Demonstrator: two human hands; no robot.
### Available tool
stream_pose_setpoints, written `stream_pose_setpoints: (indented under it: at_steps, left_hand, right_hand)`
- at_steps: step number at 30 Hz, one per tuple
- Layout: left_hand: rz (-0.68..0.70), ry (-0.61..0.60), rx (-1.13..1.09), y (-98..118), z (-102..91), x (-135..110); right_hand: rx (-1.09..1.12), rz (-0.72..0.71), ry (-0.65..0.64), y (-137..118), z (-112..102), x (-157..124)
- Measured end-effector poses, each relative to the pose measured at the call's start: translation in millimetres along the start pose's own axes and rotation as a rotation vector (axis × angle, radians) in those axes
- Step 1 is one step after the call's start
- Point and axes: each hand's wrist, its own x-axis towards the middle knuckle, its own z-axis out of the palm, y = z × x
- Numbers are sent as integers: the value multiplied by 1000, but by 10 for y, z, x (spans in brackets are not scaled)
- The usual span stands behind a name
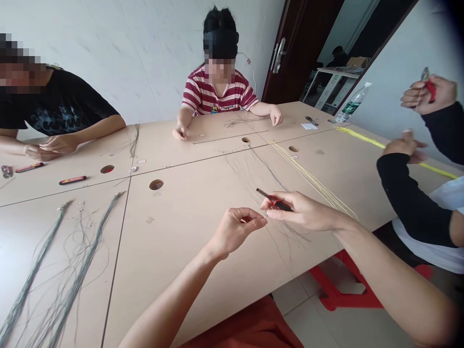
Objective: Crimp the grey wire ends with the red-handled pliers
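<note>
- Above the near edge of the tabletop (188, 212), the left hand (235, 231) was pinched shut on a small piece (264, 218), too fine to identify.
- Right hand (308, 212) gripped a red-handled tool (273, 199), tip pointing away-left.
- Fingertips of both hands met.
- Grey strands (253, 174) lay beneath; yellow cords (315, 183) just beside.
</note>
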Motion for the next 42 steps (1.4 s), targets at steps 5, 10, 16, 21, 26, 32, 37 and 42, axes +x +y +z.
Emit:
stream_pose_setpoints:
  at_steps: [5, 10, 16, 21, 26, 32, 37, 42]
  left_hand:
    - [12, 40, -155, 49, -22, 28]
    - [3, 202, -175, 38, -98, 150]
    - [4, 394, -132, 23, -428, 543]
    - [-5, 498, -36, 86, -696, 1088]
    - [-62, 506, 128, 232, -783, 1820]
    - [-114, 554, 351, 315, -844, 2615]
    - [-157, 638, 548, 188, -935, 3061]
    - [-162, 668, 764, 2, -876, 3392]
  right_hand:
    - [412, 124, 128, 231, 224, -85]
    - [712, 193, 103, 380, 541, -130]
    - [850, 219, 206, 553, 648, -183]
    - [892, 224, 342, 755, 548, -393]
    - [697, 293, 593, 1085, 198, -791]
    - [92, 479, 724, 1297, -131, -917]
    - [-303, 447, 824, 1322, -61, -678]
    - [-484, 375, 816, 1640, -52, -680]
